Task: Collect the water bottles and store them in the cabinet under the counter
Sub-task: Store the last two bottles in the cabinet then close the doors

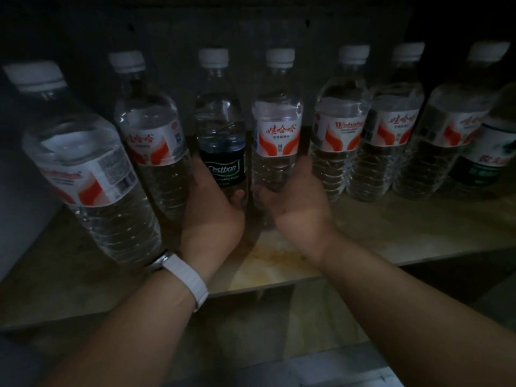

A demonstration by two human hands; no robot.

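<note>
The clear plastic water bottle with a black Cestbon label point(220, 121) is smooth and glossy at the shoulder and ridged lower down; its label is a shiny film. The clear plastic water bottle with a red-and-white label point(276, 135) has the same glassy, ridged wall and a glossy wrap. The white bottle caps point(213, 55) look like matt plastic. The pale wood-look cabinet shelf point(391, 219) is smooth and matt, stained yellowish near its front edge. The dark back panel point(173, 32) is flat and dull. The white wrist strap point(187, 277) is smooth with a soft sheen, joined to a silvery metal case point(160, 259).
</note>
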